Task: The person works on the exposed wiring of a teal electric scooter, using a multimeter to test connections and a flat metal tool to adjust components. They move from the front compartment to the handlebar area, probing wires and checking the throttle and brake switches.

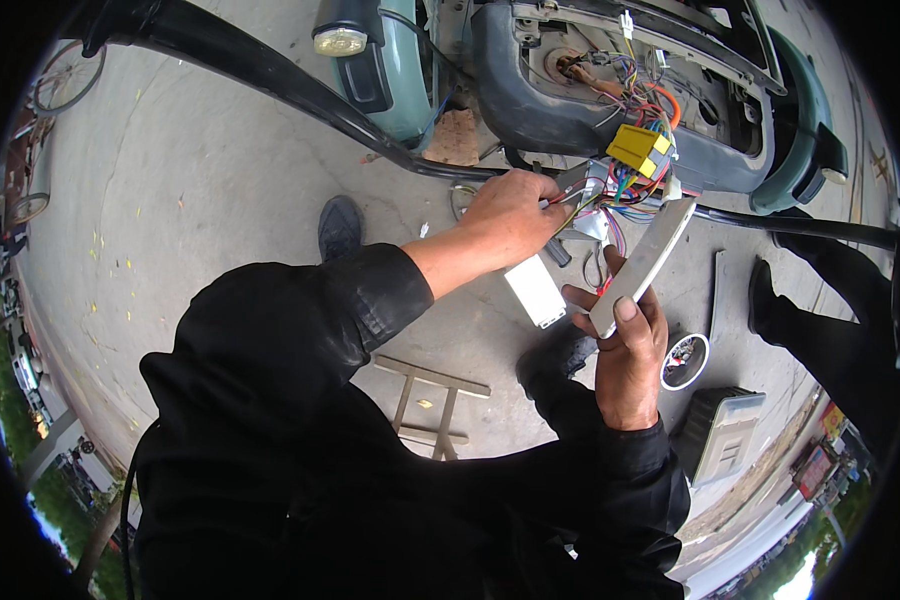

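Observation:
My left hand (510,222) has its fingers closed on thin coloured wires (562,212) beside a grey metal box (592,178). In my right hand (632,352) is a long, flat, pale grey panel (645,262), tilted up and away from me with the thumb on its near end. A yellow block (640,148) sits among the bundled wires just beyond the panel's far end. Between my hands and lower down is a white rectangular case (536,291). The fingertips of my left hand are partly hidden.
Ahead stands an opened green vehicle body (390,100) with exposed wiring; a black bar (290,85) crosses before it. To the right are a round bowl of small parts (685,361), a grey toolbox (727,440) and another person's legs (830,310). A slatted frame (432,385) lies near me.

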Motion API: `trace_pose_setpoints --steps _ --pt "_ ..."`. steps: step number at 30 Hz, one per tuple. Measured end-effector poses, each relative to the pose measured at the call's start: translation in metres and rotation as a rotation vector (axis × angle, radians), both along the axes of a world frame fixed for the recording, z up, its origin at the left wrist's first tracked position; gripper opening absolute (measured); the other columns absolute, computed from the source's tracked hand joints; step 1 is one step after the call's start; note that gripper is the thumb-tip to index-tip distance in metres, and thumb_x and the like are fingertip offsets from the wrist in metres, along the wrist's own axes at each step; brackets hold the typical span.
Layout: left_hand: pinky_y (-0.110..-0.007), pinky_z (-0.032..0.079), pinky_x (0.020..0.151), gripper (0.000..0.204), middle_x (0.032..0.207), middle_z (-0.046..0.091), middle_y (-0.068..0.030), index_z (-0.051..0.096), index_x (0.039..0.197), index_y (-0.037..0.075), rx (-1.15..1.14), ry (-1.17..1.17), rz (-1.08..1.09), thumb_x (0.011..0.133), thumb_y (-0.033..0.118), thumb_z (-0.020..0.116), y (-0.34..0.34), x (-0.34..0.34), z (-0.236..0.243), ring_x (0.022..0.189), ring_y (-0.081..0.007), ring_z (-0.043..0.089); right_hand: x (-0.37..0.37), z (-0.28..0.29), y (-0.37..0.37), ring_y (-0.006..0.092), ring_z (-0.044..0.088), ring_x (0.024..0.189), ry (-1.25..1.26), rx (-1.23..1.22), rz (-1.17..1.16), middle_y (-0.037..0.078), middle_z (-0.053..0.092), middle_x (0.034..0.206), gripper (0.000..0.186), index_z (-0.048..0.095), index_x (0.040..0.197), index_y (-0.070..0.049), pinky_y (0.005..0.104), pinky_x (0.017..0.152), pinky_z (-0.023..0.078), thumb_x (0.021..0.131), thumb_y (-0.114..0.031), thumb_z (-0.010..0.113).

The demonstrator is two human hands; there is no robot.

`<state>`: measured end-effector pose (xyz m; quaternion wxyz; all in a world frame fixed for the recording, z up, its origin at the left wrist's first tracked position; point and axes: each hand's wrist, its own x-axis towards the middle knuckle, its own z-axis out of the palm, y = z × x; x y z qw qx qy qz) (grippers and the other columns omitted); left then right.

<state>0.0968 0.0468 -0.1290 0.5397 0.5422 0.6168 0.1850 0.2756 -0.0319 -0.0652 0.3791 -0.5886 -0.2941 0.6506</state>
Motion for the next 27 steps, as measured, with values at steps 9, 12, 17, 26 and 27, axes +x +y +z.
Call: trace_pose_setpoints --steps 9,12,17,26,27 --pt "-0.030 0.049 0.072 0.033 0.093 0.070 -0.0079 0.071 0.113 -0.002 -0.169 -0.117 -0.102 0.100 0.025 0.059 0.021 -0.027 0.011 0.084 -0.0152 0.063 0.001 0.006 0.001 0.0302 0.069 0.110 -0.038 0.012 0.050 0.018 0.048 0.149 0.089 0.039 0.147 0.008 0.0320 0.085 0.052 0.084 -0.046 0.072" --pt "-0.027 0.048 0.073 0.030 0.094 0.070 -0.0069 0.073 0.109 -0.002 -0.257 -0.186 -0.079 0.100 0.021 0.056 0.028 -0.032 0.013 0.085 -0.0123 0.061 0.003 0.008 -0.005 0.0299 0.068 0.111 -0.029 0.016 0.071 0.017 0.049 0.148 0.088 0.040 0.147 0.006 0.0322 0.086 0.050 0.084 -0.046 0.072" --pt "-0.028 0.047 0.083 0.033 0.101 0.072 -0.0087 0.073 0.109 -0.004 -0.237 -0.290 -0.105 0.095 0.019 0.054 0.029 -0.033 0.026 0.088 -0.0142 0.062 0.009 0.012 -0.014 0.0292 0.068 0.110 0.015 0.020 0.095 0.015 0.051 0.147 0.087 0.041 0.146 0.005 0.0323 0.084 0.051 0.083 -0.047 0.072" --pt "-0.028 0.046 0.077 0.032 0.087 0.069 -0.0052 0.071 0.108 -0.004 -0.145 -0.094 -0.163 0.097 0.020 0.055 0.035 -0.028 0.019 0.081 -0.0129 0.060 0.018 0.023 -0.018 0.0278 0.068 0.107 0.088 0.043 0.039 0.018 0.054 0.139 0.087 0.041 0.144 0.009 0.0313 0.082 0.051 0.082 -0.042 0.074" --pt "-0.028 0.046 0.075 0.031 0.084 0.067 -0.0040 0.071 0.107 -0.004 -0.142 -0.042 -0.177 0.097 0.020 0.055 0.038 -0.027 0.017 0.079 -0.0123 0.059 0.019 0.024 -0.018 0.0272 0.068 0.105 0.116 0.044 0.021 0.019 0.059 0.130 0.087 0.040 0.143 0.012 0.0314 0.082 0.051 0.082 -0.039 0.076"
